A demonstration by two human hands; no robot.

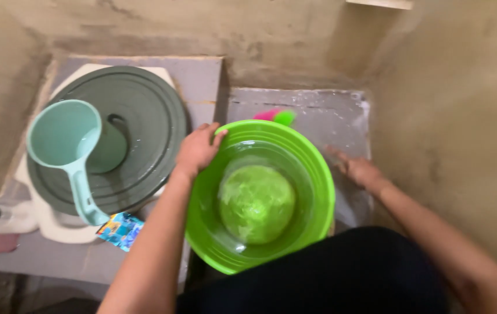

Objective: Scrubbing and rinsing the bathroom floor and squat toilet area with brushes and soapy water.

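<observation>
Left hand [197, 148] grips the far rim of a green basin [318, 174] of water on the floor, tilting it, while the right hand [357, 170] hovers spread beside it, near a pale dipper [68, 142].

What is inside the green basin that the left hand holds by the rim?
The green basin holds clear water and a pale green round thing, maybe a cabbage, lying in it. Its underside and the basin floor beneath it are hidden. The left hand grips the rim.
</observation>
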